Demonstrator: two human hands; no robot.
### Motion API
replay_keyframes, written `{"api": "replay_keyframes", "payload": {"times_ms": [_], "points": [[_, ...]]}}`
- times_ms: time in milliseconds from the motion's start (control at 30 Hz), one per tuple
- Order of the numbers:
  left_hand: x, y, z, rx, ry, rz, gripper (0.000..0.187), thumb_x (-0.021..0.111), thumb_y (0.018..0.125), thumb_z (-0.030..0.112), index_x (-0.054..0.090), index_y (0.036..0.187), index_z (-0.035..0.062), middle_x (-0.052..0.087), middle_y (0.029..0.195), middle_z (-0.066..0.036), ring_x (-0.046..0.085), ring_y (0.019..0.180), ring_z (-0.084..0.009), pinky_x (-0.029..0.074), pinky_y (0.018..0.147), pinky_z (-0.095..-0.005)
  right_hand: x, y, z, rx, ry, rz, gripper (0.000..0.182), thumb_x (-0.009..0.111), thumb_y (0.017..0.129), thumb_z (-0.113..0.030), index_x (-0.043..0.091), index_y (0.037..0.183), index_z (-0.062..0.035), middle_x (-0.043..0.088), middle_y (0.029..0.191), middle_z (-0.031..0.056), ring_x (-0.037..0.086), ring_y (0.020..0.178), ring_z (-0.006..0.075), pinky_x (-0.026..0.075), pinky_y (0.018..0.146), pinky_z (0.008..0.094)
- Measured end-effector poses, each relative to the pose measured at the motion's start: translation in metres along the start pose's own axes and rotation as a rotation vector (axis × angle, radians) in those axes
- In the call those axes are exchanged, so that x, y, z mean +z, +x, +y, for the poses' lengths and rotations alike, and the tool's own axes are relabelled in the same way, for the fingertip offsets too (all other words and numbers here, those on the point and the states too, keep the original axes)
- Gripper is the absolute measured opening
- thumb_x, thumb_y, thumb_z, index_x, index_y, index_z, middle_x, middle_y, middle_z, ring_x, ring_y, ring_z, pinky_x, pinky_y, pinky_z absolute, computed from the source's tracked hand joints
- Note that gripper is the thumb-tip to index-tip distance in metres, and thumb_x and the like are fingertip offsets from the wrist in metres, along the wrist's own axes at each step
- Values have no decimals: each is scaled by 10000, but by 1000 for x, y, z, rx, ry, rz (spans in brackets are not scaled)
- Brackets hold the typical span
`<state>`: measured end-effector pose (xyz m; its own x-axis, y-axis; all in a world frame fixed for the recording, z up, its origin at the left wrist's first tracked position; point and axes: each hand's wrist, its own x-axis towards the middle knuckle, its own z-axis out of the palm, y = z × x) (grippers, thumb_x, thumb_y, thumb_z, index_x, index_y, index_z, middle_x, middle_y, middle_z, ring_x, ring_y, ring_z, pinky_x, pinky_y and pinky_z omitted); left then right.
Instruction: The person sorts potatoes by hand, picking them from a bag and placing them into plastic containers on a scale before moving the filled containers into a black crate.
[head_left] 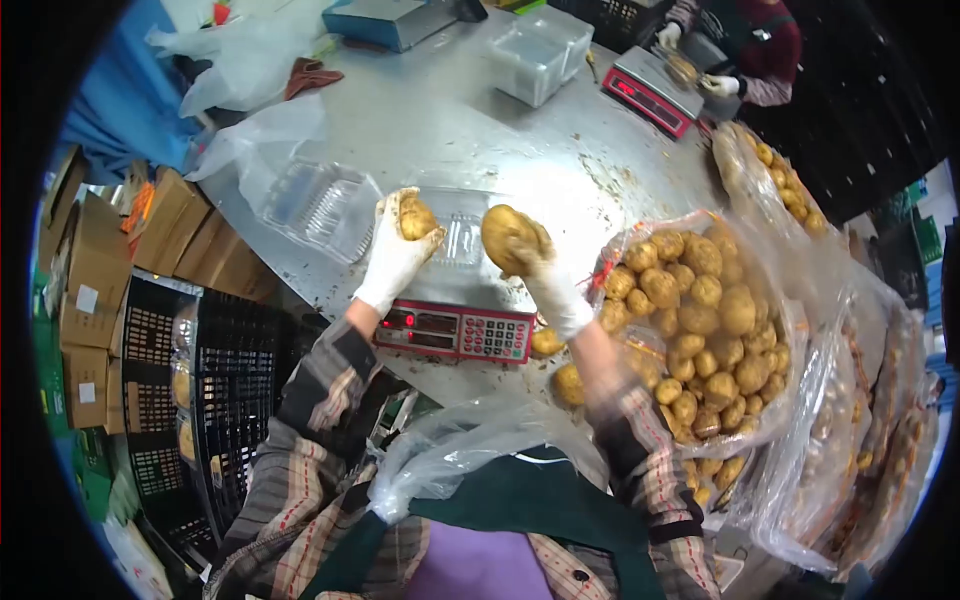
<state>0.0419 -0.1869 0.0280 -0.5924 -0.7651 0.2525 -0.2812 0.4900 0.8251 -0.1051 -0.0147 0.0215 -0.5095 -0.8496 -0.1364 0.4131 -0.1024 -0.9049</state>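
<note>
At frame centre, the left hand (397, 250) and right hand (545, 275) each gripped a potato (416, 217) above the scale (455, 331); bare table (440, 120) lay beyond.

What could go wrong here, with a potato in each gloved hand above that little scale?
1. The right hand holds a large potato mostly from below; its grip looks loose, so it might drop onto the scale.
2. The clear tray on the scale looks light; a potato set down hard could tip or slide it.
3. The open bag is heaped near the table edge; loose potatoes already lie beside it and more could roll off.
</note>
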Motion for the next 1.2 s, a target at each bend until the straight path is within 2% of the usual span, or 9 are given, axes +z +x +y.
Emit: {"api": "replay_keyframes", "payload": {"times_ms": [67,167,200,267,433,567,667,967,1200], "points": [[2,10,-11,56,231,32,679,772,665,176,451,1253,64,474,1197,-176,457,1145,-341,402,987,-421,25,33,26,-313,-395,56,600,605,864,-187,345,1374,-8,530,1189,178,546,1035,284,461,900,360],[22,-2,-34,131,609,-15,710,708,713,268,413,1332,84,442,1271,-221,432,1143,-431,372,1003,-470,55,36,38,-439,-1245,78,622,570,836,-162,330,1383,11,437,1307,291,500,1145,402,402,985,444],[24,-13,-27,18,764,-193,699,660,756,275,389,1364,62,413,1311,-271,411,1162,-469,341,1021,-485,57,32,41,-327,-1513,-6,610,564,833,-172,348,1382,-15,404,1362,251,475,1185,391,401,985,457],[30,-32,-44,124,671,-117,671,625,791,264,382,1369,25,391,1324,-319,404,1160,-494,331,1023,-488,46,22,53,-475,-1608,-63,563,551,829,-162,405,1363,-59,397,1392,210,480,1190,370,401,982,462],[12,-76,-23,150,500,-280,565,636,805,187,466,1332,74,454,1315,-261,440,1159,-441,313,1039,-465,7,-31,27,-358,-1400,-217,422,572,835,-134,546,1252,-74,488,1325,190,505,1174,350,389,1013,441],[-26,-80,-10,246,303,72,331,584,801,45,605,1130,56,584,1170,-129,501,1089,-299,311,1034,-395,-48,-66,14,-201,-769,-37,301,558,893,-57,589,1188,-11,607,1189,153,571,1104,225,442,965,336],[-63,-82,-54,-12,116,305,277,592,823,35,622,1098,21,622,1086,-137,548,1044,-278,381,968,-374,-79,-78,5,-82,-521,302,269,521,929,-49,582,1175,42,636,1127,124,601,1017,158,478,893,275],[-105,-100,-83,-259,-230,393,275,519,909,-11,564,1179,-34,618,1124,-95,571,1039,-153,416,954,-271,-95,-60,22,89,-520,166,340,523,952,-183,563,1207,38,667,1058,115,626,895,128,477,729,232],[-54,-98,-56,-299,-293,30,269,535,942,96,545,1192,-3,636,1032,-58,568,951,-105,444,847,-225,-68,0,40,-28,-529,272,412,540,947,-238,516,1245,46,628,1129,142,636,952,207,511,777,304]]}}
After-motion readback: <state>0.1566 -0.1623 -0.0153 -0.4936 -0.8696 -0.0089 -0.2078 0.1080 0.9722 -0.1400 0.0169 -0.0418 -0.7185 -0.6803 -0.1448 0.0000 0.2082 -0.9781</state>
